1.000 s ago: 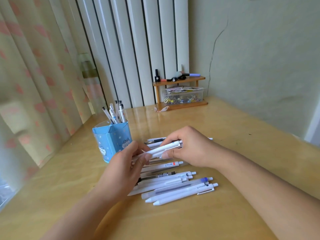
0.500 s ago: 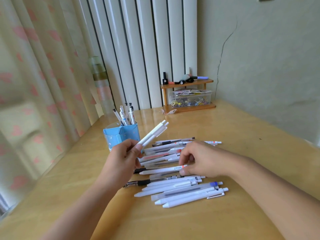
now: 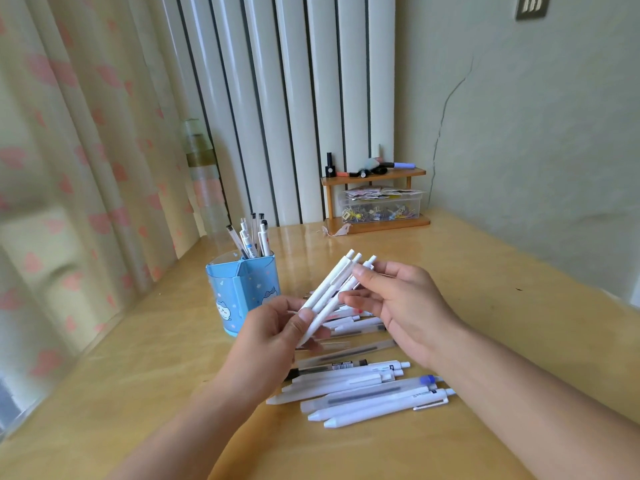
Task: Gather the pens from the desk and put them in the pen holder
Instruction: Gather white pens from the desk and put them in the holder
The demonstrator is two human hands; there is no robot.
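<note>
Left hand grips three white pens right of holder; right hand pinches outermost. Square tips, then drop together into holder's rear compartment.

White pens beside blue holder

A glossy yellow wooden desk stands in a corner. Behind it is a pale green wall with a long crack, and a white ribbed radiator. On the left hang cream curtains with pink spots — daylight comes through them. A small wooden shelf stands at the desk's far edge.
</note>
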